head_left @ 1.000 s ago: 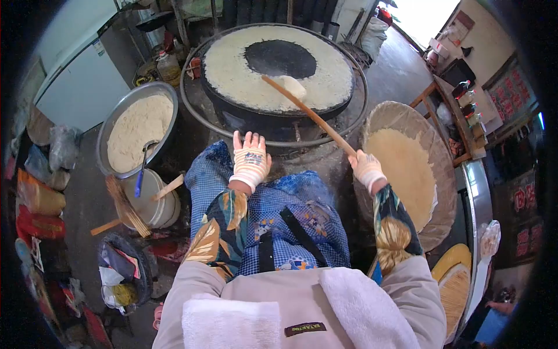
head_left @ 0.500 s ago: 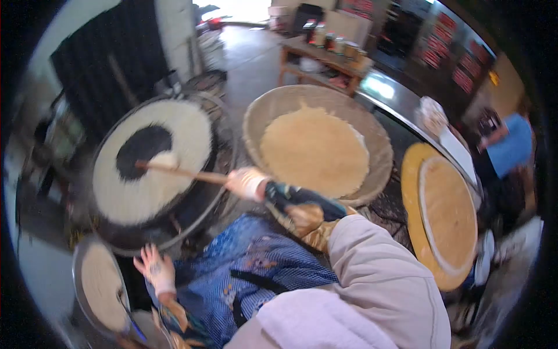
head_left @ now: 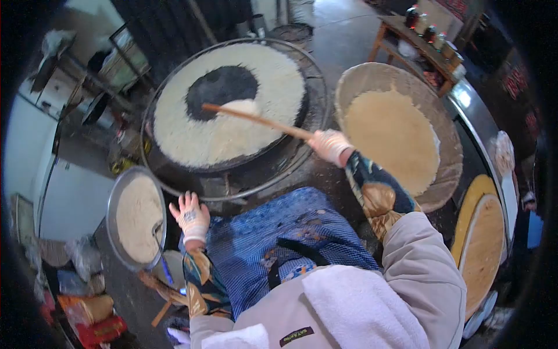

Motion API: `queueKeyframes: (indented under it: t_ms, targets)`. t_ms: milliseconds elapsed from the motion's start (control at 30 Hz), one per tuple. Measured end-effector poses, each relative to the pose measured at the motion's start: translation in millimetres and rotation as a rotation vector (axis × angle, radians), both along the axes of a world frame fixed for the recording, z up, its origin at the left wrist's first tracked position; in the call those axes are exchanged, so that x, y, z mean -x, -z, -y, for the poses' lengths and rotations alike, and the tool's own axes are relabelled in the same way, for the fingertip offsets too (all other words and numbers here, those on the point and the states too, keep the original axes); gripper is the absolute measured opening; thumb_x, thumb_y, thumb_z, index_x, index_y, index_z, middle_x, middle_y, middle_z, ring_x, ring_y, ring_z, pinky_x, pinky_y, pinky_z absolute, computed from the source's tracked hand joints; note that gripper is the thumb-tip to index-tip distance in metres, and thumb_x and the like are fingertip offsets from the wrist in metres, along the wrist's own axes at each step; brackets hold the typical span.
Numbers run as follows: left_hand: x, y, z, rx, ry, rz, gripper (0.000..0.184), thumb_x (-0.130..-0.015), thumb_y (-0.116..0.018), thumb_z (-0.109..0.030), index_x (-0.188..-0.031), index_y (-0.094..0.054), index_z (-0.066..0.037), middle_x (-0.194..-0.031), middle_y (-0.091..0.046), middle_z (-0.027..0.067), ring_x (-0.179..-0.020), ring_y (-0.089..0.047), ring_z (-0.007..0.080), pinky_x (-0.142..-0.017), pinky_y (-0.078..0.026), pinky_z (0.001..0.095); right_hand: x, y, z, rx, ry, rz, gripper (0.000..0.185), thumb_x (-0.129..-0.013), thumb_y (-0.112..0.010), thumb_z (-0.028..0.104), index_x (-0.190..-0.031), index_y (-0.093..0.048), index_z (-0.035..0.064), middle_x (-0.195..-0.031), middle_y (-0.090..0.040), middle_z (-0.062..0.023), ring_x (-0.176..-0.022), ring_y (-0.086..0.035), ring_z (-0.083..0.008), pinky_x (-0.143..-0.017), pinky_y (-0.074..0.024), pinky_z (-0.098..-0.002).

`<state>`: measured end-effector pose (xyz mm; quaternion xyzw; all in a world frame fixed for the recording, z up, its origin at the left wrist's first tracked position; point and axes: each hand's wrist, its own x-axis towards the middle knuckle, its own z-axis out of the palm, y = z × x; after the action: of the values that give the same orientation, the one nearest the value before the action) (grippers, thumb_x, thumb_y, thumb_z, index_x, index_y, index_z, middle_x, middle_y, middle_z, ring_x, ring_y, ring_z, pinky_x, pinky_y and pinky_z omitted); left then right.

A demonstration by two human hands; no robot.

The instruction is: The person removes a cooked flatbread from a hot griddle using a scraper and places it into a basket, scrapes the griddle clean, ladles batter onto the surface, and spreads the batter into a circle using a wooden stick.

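Observation:
My right hand (head_left: 330, 145), in a pale glove, is closed around the wooden handle of a spreader (head_left: 264, 121). The handle reaches out over a large round griddle (head_left: 221, 93). A ring of pale batter (head_left: 180, 136) covers the griddle around a dark bare middle. The spreader's pale head, partly behind the handle, lies at the lower right edge of that middle. My left hand (head_left: 193, 218), gloved with bare fingertips, holds nothing, fingers spread. It is beside a metal basin (head_left: 111, 215) of beige batter, in which a ladle (head_left: 158, 228) rests.
Right of the griddle stands a wide basket (head_left: 450, 166) holding a large tan flatbread (head_left: 392, 136). Further right are round boards (head_left: 482, 250). A wooden table (head_left: 401, 38) with several jars is at the back. Bags and packets (head_left: 93, 314) lie at lower left.
The view has turned left, so the griddle, basket and both hands appear further right. The person in blue has mostly left the picture. My right hand still grips the spreader; my left stays spread.

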<state>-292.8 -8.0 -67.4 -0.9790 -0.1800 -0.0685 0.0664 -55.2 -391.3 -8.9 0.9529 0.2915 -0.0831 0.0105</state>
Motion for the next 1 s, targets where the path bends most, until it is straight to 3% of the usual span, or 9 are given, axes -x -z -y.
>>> queueKeyframes:
  t_ms: [100, 200, 300, 433, 567, 633, 700, 833, 1000]
  targets:
    - [-3, -9, -4, -0.022, -0.041, -0.042, 0.050, -0.079, -0.060, -0.028, -0.124, -0.057, -0.008, -0.135, -0.052, 0.0093, -0.130, -0.041, 0.0303, -0.111, -0.015, 0.0615, -10, 13, -10, -0.087, 0.129, 0.036, 0.036, -0.097, -0.046, 0.037, -0.094, -0.064, 0.0062, -0.076, -0.068, -0.0146, -0.078, -0.067, -0.0343, -0.073, -0.0526, -0.0450]
    - [-8, -12, -8, -0.007, -0.119, -0.065, 0.052, -0.078, -0.061, -0.028, -0.126, -0.056, -0.010, -0.138, -0.050, 0.0069, -0.131, -0.040, 0.0288, -0.111, -0.014, 0.0611, 13, 6, -13, -0.121, 0.010, -0.003, 0.034, -0.096, -0.047, 0.037, -0.095, -0.062, 0.0066, -0.078, -0.068, -0.0152, -0.075, -0.066, -0.0355, -0.072, -0.0520, -0.0469]
    - [-10, 1, -23, -0.055, -0.124, -0.007, 0.052, -0.079, -0.061, -0.027, -0.128, -0.055, -0.010, -0.139, -0.050, 0.0073, -0.131, -0.041, 0.0284, -0.108, -0.018, 0.0631, -17, 64, -1, 0.124, -0.346, 0.154, 0.034, -0.097, -0.046, 0.038, -0.096, -0.060, 0.0073, -0.082, -0.068, -0.0168, -0.073, -0.065, -0.0385, -0.072, -0.0511, -0.0491]
    - [-11, -3, -15, -0.119, -0.075, 0.061, 0.045, -0.079, -0.060, -0.029, -0.118, -0.059, -0.007, -0.131, -0.055, 0.0119, -0.125, -0.044, 0.0303, -0.104, -0.023, 0.0611, -31, 25, -20, -0.115, 0.108, 0.071, 0.036, -0.098, -0.043, 0.039, -0.097, -0.059, 0.0077, -0.085, -0.067, -0.0194, -0.084, -0.063, -0.0419, -0.078, -0.0496, -0.0495]
    - [-15, -4, 77, 0.080, 0.184, 0.157, 0.047, -0.078, -0.061, -0.031, -0.116, -0.057, -0.005, -0.125, -0.056, 0.0128, -0.126, -0.043, 0.0313, -0.110, -0.016, 0.0601, 0, 3, -35, -0.027, 0.063, -0.085, 0.040, -0.098, -0.041, 0.043, -0.099, -0.059, 0.0071, -0.090, -0.067, -0.0192, -0.093, -0.063, -0.0393, -0.080, -0.0492, -0.0488]
    - [-11, 6, 116, 0.186, 0.187, 0.137, 0.058, -0.079, -0.060, -0.034, -0.125, -0.053, 0.000, -0.134, -0.050, 0.0175, -0.132, -0.039, 0.0342, -0.112, -0.011, 0.0614, -32, 64, -17, 0.043, -0.066, 0.034, 0.042, -0.098, -0.041, 0.044, -0.099, -0.059, 0.0061, -0.091, -0.067, -0.0201, -0.093, -0.064, -0.0382, -0.081, -0.0492, -0.0489]
    - [-10, 4, 124, 0.065, 0.122, 0.077, 0.060, -0.081, -0.061, -0.034, -0.130, -0.051, 0.000, -0.136, -0.050, 0.0183, -0.132, -0.039, 0.0341, -0.113, -0.011, 0.0603, -45, 41, -15, -0.064, 0.155, 0.027, 0.042, -0.098, -0.042, 0.043, -0.099, -0.059, 0.0048, -0.091, -0.067, -0.0220, -0.092, -0.064, -0.0390, -0.081, -0.0494, -0.0489]
    - [-8, -3, 105, 0.051, 0.138, 0.036, 0.057, -0.082, -0.061, -0.033, -0.128, -0.053, 0.000, -0.135, -0.051, 0.0183, -0.133, -0.039, 0.0335, -0.113, -0.010, 0.0601, -27, 16, -28, -0.064, 0.100, 0.025, 0.040, -0.098, -0.041, 0.043, -0.098, -0.058, 0.0064, -0.092, -0.067, -0.0234, -0.093, -0.063, -0.0406, -0.080, -0.0490, -0.0494]
    - [-9, -3, 95, 0.000, 0.102, -0.007, 0.052, -0.084, -0.058, -0.032, -0.126, -0.055, -0.002, -0.136, -0.051, 0.0168, -0.133, -0.039, 0.0324, -0.114, -0.009, 0.0591, -60, 46, -4, -0.039, 0.195, 0.040, 0.042, -0.098, -0.041, 0.045, -0.099, -0.058, 0.0064, -0.093, -0.066, -0.0234, -0.091, -0.062, -0.0412, -0.080, -0.0480, -0.0503]
